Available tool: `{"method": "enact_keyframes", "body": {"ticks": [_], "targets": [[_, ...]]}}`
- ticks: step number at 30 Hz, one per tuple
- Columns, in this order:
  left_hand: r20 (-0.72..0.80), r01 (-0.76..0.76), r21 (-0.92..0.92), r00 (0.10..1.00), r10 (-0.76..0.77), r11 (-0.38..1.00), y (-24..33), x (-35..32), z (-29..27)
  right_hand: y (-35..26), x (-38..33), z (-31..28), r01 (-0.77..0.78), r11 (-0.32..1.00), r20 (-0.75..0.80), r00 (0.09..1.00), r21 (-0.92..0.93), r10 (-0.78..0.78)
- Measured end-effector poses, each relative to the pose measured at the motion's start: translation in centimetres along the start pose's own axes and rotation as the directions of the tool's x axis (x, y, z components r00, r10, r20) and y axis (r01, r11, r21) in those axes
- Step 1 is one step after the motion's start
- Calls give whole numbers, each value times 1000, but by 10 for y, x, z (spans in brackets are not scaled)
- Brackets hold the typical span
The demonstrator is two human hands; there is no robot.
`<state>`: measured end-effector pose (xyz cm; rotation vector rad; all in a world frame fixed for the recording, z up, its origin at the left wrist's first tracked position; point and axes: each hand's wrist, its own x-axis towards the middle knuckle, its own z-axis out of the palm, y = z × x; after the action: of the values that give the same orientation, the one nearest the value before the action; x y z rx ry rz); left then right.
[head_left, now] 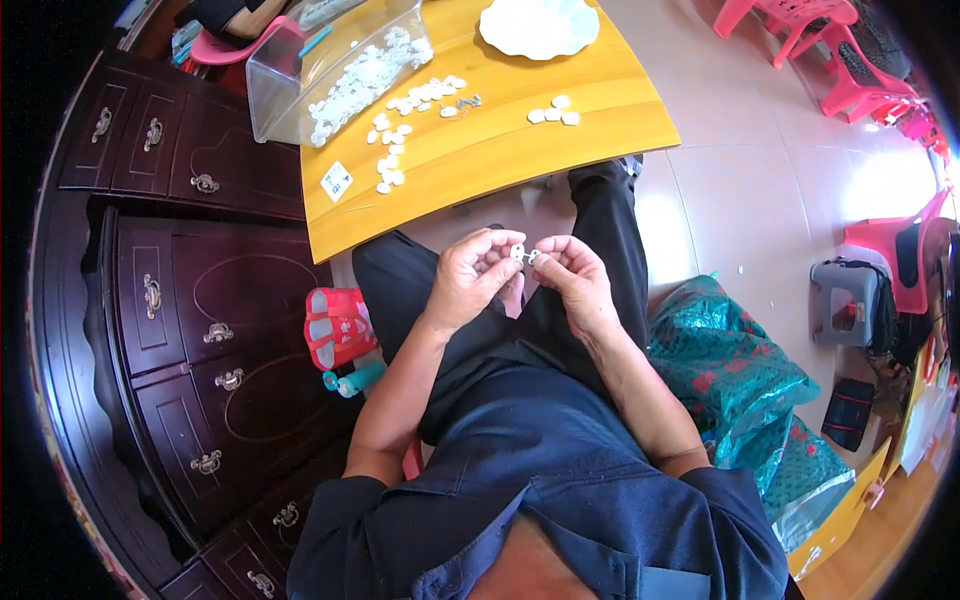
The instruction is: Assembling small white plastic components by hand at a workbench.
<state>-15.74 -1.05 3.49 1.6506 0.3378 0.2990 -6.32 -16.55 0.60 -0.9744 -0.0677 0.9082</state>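
Note:
Over my lap, my left hand [478, 268] pinches a small white plastic piece [518, 252] between thumb and fingertips. My right hand [572, 278] meets it from the other side, pinching another small white part [533, 257]. The two parts touch or nearly touch; their exact shape is too small to tell. On the yellow table [480, 150] beyond my hands lie several loose white pieces [420, 96], with a few small grey metal bits [468, 102] beside them. A separate little group of white pieces [553, 112] sits farther right.
A clear plastic bin [275, 95] with many translucent parts [370, 80] stands at the table's far left. A white scalloped dish [540, 25] is at the back. Dark wooden drawers [200, 280] line my left. A green plastic bag [730, 370] lies on the floor to my right.

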Motion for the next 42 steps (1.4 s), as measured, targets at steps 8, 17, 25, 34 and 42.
{"method": "enact_keyframes", "body": {"ticks": [8,17,25,34,42], "targets": [[60,51,12,997,-52,999,2,-1,-4,-1,-1,2,19,1000,-21,1000,-13,-19],[41,-24,24,999,23,999,1,2,-2,-2,-2,2,-19,1000,6,1000,15,19],[57,-53,145,997,45,988,12,4,-2,-3,-2,4,-11,1000,-6,1000,-2,11],[59,-51,98,997,45,994,9,4,0,-4,-3,3,-11,1000,-17,1000,13,11],[54,-93,105,995,87,990,7,2,3,-4,-3,6,-11,1000,6,1000,23,10]]}}
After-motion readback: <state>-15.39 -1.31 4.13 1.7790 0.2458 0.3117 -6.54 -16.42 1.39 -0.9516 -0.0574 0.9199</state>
